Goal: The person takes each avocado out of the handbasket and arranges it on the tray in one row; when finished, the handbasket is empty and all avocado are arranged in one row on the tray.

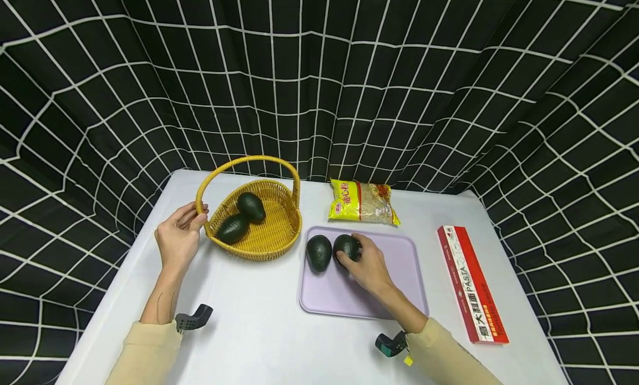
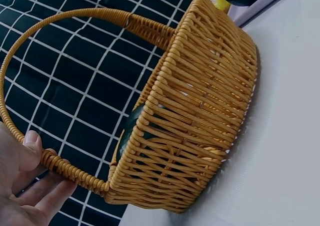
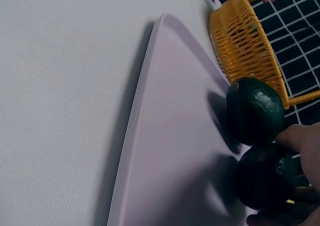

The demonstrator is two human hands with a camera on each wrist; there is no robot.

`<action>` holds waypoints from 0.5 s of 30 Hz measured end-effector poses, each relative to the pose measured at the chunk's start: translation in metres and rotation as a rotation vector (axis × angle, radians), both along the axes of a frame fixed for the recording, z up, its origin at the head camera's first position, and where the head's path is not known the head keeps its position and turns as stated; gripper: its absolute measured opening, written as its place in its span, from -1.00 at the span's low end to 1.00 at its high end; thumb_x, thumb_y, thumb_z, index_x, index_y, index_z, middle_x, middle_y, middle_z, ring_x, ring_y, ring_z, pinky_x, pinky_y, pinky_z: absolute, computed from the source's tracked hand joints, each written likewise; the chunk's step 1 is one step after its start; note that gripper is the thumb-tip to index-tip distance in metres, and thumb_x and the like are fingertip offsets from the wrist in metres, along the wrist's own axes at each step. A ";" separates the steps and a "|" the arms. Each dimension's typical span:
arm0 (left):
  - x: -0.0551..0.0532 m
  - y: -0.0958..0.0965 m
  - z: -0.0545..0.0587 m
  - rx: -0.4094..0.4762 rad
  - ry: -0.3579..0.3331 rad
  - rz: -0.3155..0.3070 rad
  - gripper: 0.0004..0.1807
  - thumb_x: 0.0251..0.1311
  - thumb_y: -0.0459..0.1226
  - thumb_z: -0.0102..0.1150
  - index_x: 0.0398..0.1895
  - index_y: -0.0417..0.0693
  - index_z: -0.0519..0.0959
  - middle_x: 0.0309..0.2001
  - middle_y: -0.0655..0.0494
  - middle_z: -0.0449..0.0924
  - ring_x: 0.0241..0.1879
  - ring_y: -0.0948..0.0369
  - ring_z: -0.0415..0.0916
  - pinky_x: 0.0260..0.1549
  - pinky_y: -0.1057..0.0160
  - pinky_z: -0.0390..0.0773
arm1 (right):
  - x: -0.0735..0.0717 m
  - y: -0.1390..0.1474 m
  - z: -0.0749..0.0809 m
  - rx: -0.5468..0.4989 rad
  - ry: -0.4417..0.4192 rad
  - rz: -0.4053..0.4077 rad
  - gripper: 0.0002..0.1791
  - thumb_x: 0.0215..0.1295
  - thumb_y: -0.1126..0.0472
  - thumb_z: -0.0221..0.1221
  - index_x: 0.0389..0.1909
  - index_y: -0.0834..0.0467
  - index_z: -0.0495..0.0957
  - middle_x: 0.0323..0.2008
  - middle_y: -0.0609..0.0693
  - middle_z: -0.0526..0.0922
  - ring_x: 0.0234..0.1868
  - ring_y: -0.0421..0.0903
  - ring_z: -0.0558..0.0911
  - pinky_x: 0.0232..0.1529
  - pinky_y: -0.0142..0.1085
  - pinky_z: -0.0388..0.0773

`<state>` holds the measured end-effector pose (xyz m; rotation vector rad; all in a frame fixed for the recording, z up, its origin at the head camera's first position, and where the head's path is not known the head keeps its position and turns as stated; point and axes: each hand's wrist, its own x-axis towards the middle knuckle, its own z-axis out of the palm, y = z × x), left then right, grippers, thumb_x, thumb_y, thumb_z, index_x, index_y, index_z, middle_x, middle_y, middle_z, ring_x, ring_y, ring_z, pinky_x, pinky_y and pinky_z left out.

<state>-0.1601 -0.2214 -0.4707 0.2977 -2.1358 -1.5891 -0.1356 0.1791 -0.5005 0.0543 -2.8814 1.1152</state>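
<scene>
My left hand (image 1: 178, 235) holds the handle (image 2: 75, 173) of a yellow wicker basket (image 1: 272, 246) near its lower left end, thumb on one side and fingers on the other. Inside the basket lie two dark green avocados (image 1: 251, 207), side by side toward the left. On a pale purple tray (image 1: 394, 285), my right hand (image 1: 370, 266) grips an avocado (image 1: 345, 247) between thumb and fingers. Another avocado (image 1: 319, 253) lies just left of it on the tray; the right wrist view shows the gripped avocado (image 3: 265, 176) close beside it.
Behind the tray lies a yellow bag of pasta (image 1: 363, 202). A long red and white pasta box (image 1: 471, 285) rests right of the tray. The white table (image 1: 249, 318) is bordered by a black curtain (image 1: 319, 96) with white grid lines.
</scene>
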 end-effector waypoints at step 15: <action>-0.001 -0.001 -0.001 0.004 -0.002 0.007 -0.64 0.34 -0.42 0.35 0.19 -0.29 0.66 0.03 -0.23 0.76 -0.10 0.56 0.70 -0.01 0.58 0.68 | -0.008 0.002 0.017 -0.022 -0.008 0.022 -0.15 0.34 -0.18 0.37 0.47 0.24 0.38 0.40 0.27 0.52 0.44 0.23 0.48 0.48 0.14 0.47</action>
